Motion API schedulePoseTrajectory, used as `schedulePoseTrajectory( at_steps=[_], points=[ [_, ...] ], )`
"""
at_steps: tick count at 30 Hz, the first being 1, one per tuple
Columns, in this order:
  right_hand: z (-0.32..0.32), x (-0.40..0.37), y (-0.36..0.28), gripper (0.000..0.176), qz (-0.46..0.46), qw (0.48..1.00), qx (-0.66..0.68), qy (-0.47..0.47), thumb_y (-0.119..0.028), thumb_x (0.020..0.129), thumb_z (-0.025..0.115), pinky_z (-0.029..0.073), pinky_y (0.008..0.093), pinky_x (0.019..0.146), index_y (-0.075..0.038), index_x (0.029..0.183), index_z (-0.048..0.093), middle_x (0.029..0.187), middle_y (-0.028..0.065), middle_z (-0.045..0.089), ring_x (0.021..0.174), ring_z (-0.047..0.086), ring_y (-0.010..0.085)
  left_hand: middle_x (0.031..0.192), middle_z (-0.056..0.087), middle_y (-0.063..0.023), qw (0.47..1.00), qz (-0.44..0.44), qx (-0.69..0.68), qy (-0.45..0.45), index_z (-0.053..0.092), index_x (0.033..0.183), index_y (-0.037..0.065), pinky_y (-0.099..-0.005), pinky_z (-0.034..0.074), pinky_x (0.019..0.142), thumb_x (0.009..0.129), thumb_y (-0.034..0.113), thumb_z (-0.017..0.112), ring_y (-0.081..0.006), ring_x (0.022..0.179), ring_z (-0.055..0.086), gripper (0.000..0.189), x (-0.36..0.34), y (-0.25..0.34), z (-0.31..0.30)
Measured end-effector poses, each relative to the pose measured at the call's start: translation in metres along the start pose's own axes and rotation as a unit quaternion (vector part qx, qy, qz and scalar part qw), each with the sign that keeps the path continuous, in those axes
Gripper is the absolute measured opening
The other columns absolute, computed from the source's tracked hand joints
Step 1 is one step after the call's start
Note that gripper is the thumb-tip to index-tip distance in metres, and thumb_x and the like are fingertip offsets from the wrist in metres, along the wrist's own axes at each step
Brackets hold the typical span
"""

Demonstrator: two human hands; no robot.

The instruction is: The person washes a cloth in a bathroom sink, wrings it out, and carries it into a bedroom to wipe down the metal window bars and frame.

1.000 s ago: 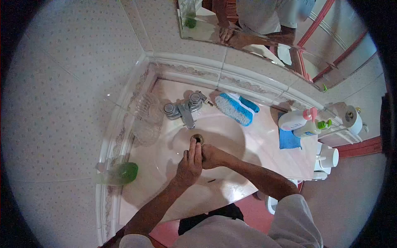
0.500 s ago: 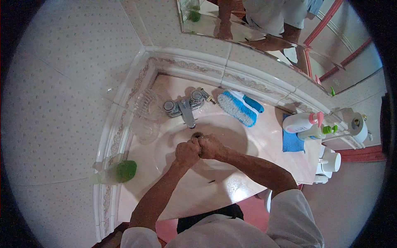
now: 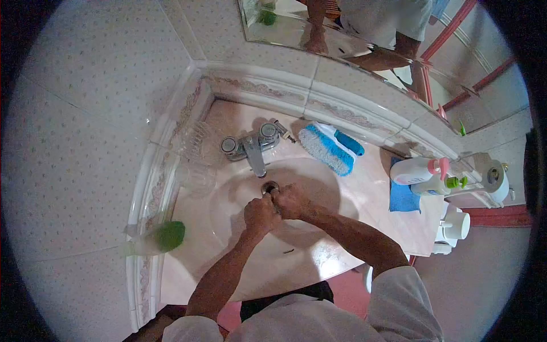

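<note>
My left hand (image 3: 262,213) and my right hand (image 3: 292,202) meet over the pink sink basin (image 3: 322,185), fingers curled and pressed together just below the drain (image 3: 269,187). Both are closed around something small and dark that I cannot make out. The metal faucet (image 3: 256,154) rises behind them, its spout pointing at the drain. On the counter's front part lies a thin dark piece (image 3: 289,251), nearer to my body than the hands.
Right of the faucet lies a blue and white brush (image 3: 327,149). Two pump bottles (image 3: 411,171) lie by a blue cloth (image 3: 403,195). A clear ribbed dish (image 3: 196,142) and a green-bottomed bottle (image 3: 170,236) stand left. A mirror (image 3: 364,40) hangs above.
The view has shifted slightly. My hands have moved a little down from the drain, which now shows more fully, and stay together.
</note>
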State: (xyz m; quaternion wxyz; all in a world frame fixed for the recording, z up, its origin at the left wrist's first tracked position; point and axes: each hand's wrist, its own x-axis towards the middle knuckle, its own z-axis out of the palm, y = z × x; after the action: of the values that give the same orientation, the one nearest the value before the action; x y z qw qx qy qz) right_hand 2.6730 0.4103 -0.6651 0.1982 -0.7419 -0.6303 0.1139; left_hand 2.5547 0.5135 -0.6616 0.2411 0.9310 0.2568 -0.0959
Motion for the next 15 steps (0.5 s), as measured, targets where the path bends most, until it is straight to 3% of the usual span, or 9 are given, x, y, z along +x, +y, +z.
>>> schedulePoseTrajectory(
  at_steps=[6, 9, 11, 12, 13, 14, 15],
  points=[
    [0.015, -0.008, -0.002, 0.032, 0.04, 0.998, -0.056, -0.016, -0.021, 0.074, 0.071, 0.053, 0.0509, 0.061, -0.002, 0.097, 0.061, 0.076, 0.0153, 0.069, 0.068, 0.069, 0.0403, 0.083, 0.07, -0.0248, 0.999, -0.031, -0.017, -0.007, 0.063, 0.1, 0.0, -0.0523, 0.056, 0.074, 0.067, 0.021, 0.079, -0.0433, 0.079, 0.069, 0.042, -0.007, 0.008, -0.006],
    [0.001, -0.007, -0.01, 0.032, 0.067, 0.997, -0.04, -0.008, -0.022, 0.072, 0.072, 0.054, 0.0512, 0.063, -0.003, 0.097, 0.062, 0.075, 0.0159, 0.069, 0.068, 0.069, 0.0398, 0.079, 0.069, -0.0243, 0.999, -0.005, -0.036, 0.034, 0.062, 0.09, 0.0, -0.0532, 0.055, 0.073, 0.072, 0.018, 0.073, -0.0432, 0.078, 0.069, 0.027, -0.011, 0.008, -0.008],
    [-0.025, -0.006, -0.009, 0.033, 0.074, 0.997, 0.007, 0.013, -0.021, 0.071, 0.074, 0.055, 0.0511, 0.065, -0.003, 0.096, 0.062, 0.076, 0.017, 0.07, 0.07, 0.069, 0.0398, 0.079, 0.069, -0.0235, 0.978, 0.071, -0.168, 0.098, 0.062, 0.091, -0.001, -0.0534, 0.054, 0.075, 0.076, 0.02, 0.072, -0.0435, 0.079, 0.069, 0.027, -0.01, 0.004, -0.012],
    [-0.041, -0.007, -0.008, 0.033, 0.08, 0.995, 0.055, 0.032, -0.021, 0.069, 0.075, 0.055, 0.0509, 0.067, -0.004, 0.095, 0.063, 0.076, 0.018, 0.07, 0.071, 0.069, 0.0399, 0.079, 0.069, -0.0235, 0.978, 0.07, -0.169, 0.098, 0.062, 0.091, -0.001, -0.0534, 0.054, 0.075, 0.076, 0.02, 0.072, -0.0435, 0.079, 0.069, 0.027, -0.013, 0.009, -0.04],
    [-0.059, -0.012, -0.012, 0.033, 0.079, 0.995, 0.06, 0.026, -0.021, 0.069, 0.075, 0.055, 0.0509, 0.067, -0.004, 0.095, 0.063, 0.076, 0.018, 0.07, 0.071, 0.069, 0.0399, 0.081, 0.069, -0.025, 0.937, 0.071, -0.342, 0.008, 0.062, 0.097, -0.002, -0.053, 0.054, 0.076, 0.08, 0.017, 0.069, -0.0436, 0.082, 0.069, 0.027, -0.024, 0.018, -0.091],
    [-0.082, -0.017, -0.013, 0.031, 0.148, 0.987, 0.034, 0.044, -0.02, 0.07, 0.076, 0.056, 0.0498, 0.069, -0.003, 0.093, 0.064, 0.078, 0.0186, 0.07, 0.073, 0.07, 0.0388, 0.084, 0.069, -0.0264, 0.859, 0.075, -0.5, -0.078, 0.063, 0.103, -0.004, -0.0525, 0.054, 0.077, 0.083, 0.013, 0.066, -0.0436, 0.085, 0.069, 0.027, -0.03, 0.023, -0.12],
    [-0.095, -0.02, -0.014, 0.029, 0.216, 0.974, 0.007, 0.064, -0.02, 0.072, 0.076, 0.057, 0.0487, 0.071, -0.002, 0.091, 0.065, 0.079, 0.0192, 0.071, 0.075, 0.071, 0.0378, 0.084, 0.069, -0.0264, 0.859, 0.077, -0.501, -0.077, 0.063, 0.103, -0.004, -0.0525, 0.054, 0.077, 0.083, 0.013, 0.066, -0.0436, 0.085, 0.069, 0.027, -0.029, 0.015, -0.111]
  ],
)
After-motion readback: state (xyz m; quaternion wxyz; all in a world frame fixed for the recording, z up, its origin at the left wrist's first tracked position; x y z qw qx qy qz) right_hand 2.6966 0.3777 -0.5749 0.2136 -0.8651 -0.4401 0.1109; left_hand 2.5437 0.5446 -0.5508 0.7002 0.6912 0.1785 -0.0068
